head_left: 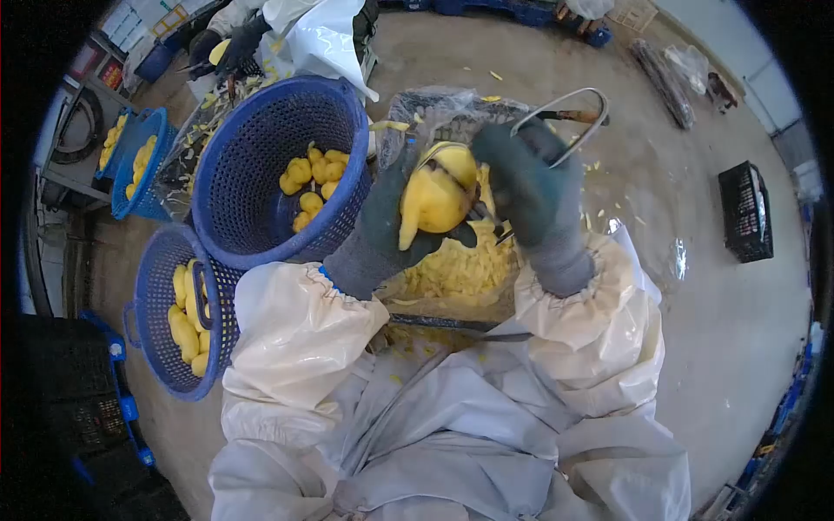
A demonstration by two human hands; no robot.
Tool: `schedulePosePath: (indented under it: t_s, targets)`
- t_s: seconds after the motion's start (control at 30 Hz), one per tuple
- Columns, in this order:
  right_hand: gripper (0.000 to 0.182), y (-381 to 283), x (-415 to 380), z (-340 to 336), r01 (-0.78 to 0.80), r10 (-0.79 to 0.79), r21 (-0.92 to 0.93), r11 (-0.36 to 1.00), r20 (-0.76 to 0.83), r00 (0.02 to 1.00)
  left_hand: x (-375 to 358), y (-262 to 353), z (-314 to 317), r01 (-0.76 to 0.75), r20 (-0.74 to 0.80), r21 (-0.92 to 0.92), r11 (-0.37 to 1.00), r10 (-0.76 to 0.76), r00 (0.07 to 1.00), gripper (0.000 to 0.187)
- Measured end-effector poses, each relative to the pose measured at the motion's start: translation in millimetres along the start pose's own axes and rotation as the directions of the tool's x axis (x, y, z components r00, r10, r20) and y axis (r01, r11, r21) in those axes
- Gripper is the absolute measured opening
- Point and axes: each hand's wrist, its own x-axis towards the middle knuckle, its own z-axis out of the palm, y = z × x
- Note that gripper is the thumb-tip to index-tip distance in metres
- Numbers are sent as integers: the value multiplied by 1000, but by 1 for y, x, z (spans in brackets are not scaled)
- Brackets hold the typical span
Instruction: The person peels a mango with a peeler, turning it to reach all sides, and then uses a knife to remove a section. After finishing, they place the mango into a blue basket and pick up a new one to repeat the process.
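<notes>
L hand, dark glove, is clamped around a yellow peeled fruit, held up just above the peel pile. R hand, also gloved, is closed on a peeler w/ a big metal loop; its blade end meets the fruit's right side, though the exact contact pt is hard to see. A loose strip of peel hangs off the fruit's left side, toward the pile.

Left of the pile sits a large blue basket w/ a few yellow pieces at the bottom; a smaller blue basket w/ longer yellow pieces is further left and lower. Another person's gloved hand works beyond the large basket. A dark bar runs just below the pile.

To do this step well, IMO: keep the L grip firm but rotate the fruit in small turns, blade shallow so only skin comes off. Draw strokes away from the L thumb. Stay over the pile so scraps drop there, not in the baskets.
</notes>
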Motion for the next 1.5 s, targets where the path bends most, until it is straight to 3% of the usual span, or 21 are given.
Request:
schedulePosePath:
  t_s: [0.07,0.17,0.3,0.33,0.37,0.43,0.53,0.67,0.87,0.9,0.93,0.97,1.07,1.17,1.2,1.23,1.27,1.33,1.4,1.47,1.5]
  targets:
    - [23,5,1,1,-107,85,-270,957,-92,992,5,11,-1,237,86,-293,926,-221,971,59]
    - [19,60,51,-52,-54,-90,-302,952,-444,891,15,9,-1,429,263,-722,542,-359,896,55]
    - [24,16,24,-34,79,-116,-150,986,-261,958,19,17,5,385,128,-731,563,-442,888,52]
    - [24,8,9,-13,131,-161,-179,975,-168,972,14,7,5,209,-57,-384,899,-249,967,53]
    - [24,8,5,-9,123,-151,-214,969,-122,981,7,-9,4,-7,-128,73,997,17,992,54]
    - [25,13,4,-6,49,-75,-292,955,-79,994,3,-14,6,-74,-110,267,961,106,988,57]
    - [25,51,36,-41,-66,-65,-382,922,-319,946,7,-5,0,352,46,-504,789,-383,923,62]
    - [21,24,28,-43,2,-36,-102,995,-333,942,9,9,2,354,113,-597,720,-362,925,61]
    - [22,12,-23,18,23,-20,-280,960,14,1000,4,17,9,273,-225,-569,776,-467,855,53]
    - [23,13,-18,14,-11,9,-258,966,-7,1000,2,7,2,150,-286,-115,982,-177,942,56]
    - [24,14,-7,8,-43,39,-236,971,-23,999,0,-7,-8,-40,-199,359,932,119,973,60]
    - [24,15,0,5,-74,68,-216,974,-38,997,-3,-21,-17,-243,14,729,640,342,940,67]
    - [18,16,6,6,-57,47,-162,985,-63,997,-1,-13,-16,-186,18,807,561,292,956,85]
    - [25,30,12,-8,-106,62,-273,956,-164,984,4,-6,-6,-270,55,820,505,401,914,62]
    - [24,52,36,-31,7,-114,-337,942,-300,947,7,-2,-5,-104,-49,342,934,128,991,57]
    - [23,69,55,-56,102,-286,-410,906,-418,862,10,3,-4,168,37,-263,950,-164,986,54]
    - [23,60,52,-68,63,-210,-319,946,-453,866,11,7,-4,434,279,-717,545,-347,895,53]
    - [22,30,51,-76,-2,-63,-134,991,-477,877,13,12,0,388,144,-632,670,-391,909,55]
    - [16,31,38,-56,396,-575,-648,650,-79,815,12,14,3,327,32,-650,685,-406,913,54]
    - [14,22,12,-21,382,-454,-547,745,5,891,11,18,3,301,4,-746,594,-449,894,54]
    - [14,10,2,-1,103,-120,-221,970,-63,991,6,16,4,180,-134,-399,899,-251,959,55]
